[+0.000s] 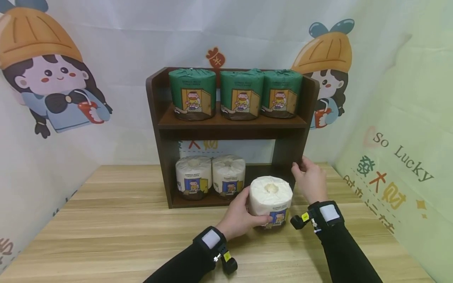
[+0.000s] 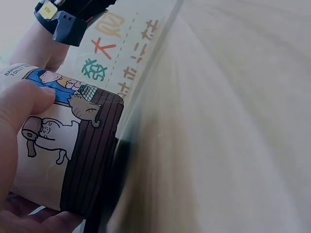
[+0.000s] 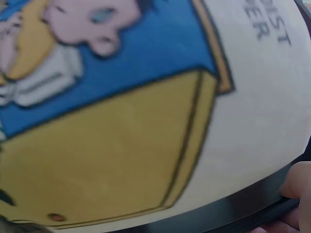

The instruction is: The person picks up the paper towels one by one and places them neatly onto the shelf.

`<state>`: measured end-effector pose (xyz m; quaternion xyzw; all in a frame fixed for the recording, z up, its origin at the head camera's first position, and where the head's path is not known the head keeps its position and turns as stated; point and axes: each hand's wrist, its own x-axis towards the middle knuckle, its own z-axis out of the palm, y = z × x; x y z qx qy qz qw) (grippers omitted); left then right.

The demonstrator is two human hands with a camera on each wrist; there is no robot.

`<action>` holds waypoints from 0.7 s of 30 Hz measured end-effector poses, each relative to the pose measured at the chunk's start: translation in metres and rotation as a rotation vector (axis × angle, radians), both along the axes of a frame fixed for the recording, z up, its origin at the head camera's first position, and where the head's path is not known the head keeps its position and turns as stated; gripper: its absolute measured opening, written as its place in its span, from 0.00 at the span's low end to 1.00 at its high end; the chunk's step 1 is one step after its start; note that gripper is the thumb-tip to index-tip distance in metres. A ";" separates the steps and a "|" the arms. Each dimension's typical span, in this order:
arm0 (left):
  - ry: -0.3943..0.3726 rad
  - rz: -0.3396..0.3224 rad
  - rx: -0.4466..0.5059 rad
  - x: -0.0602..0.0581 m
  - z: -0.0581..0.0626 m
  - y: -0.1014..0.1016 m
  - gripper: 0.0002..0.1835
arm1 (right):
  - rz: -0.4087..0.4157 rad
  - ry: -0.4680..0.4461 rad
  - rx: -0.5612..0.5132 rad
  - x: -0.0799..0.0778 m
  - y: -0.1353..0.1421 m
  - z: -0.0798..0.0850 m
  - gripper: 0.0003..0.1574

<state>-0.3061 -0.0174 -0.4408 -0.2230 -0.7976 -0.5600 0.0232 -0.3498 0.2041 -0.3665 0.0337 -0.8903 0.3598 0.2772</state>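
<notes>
My left hand (image 1: pixel 240 219) grips a white-wrapped toilet roll (image 1: pixel 270 198) in front of the lower right part of a dark brown two-tier shelf (image 1: pixel 231 126). In the left wrist view the thumb presses on the printed wrapper (image 2: pixel 48 145), and fingertips show beneath the roll. With thumb and fingers, my right hand (image 1: pixel 312 181) pinches the front edge of the shelf's right side panel. The right wrist view is mostly filled by the roll's wrapper (image 3: pixel 107 145); the thumb (image 3: pixel 299 179) shows at the dark panel edge.
Two white toilet rolls, one at left (image 1: pixel 194 179) and one beside it (image 1: pixel 229 177), stand on the lower tier. Three green-wrapped toilet rolls (image 1: pixel 242 96) stand on the upper tier. The shelf rests on a wooden table (image 1: pixel 116 232) before a printed cloth backdrop (image 1: pixel 127 78).
</notes>
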 end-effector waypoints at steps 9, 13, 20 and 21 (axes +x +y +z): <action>0.020 0.054 -0.038 -0.010 0.005 0.007 0.50 | -0.014 -0.013 -0.006 0.000 0.001 -0.001 0.21; -0.035 0.088 -0.018 -0.012 0.006 0.010 0.56 | -0.013 -0.015 -0.008 -0.001 0.001 -0.002 0.21; -0.059 0.111 0.005 -0.013 0.007 0.013 0.55 | -0.008 -0.017 -0.011 -0.003 0.001 -0.001 0.22; -0.058 0.111 0.008 -0.014 0.007 0.014 0.55 | -0.008 -0.015 -0.010 -0.003 0.001 0.000 0.22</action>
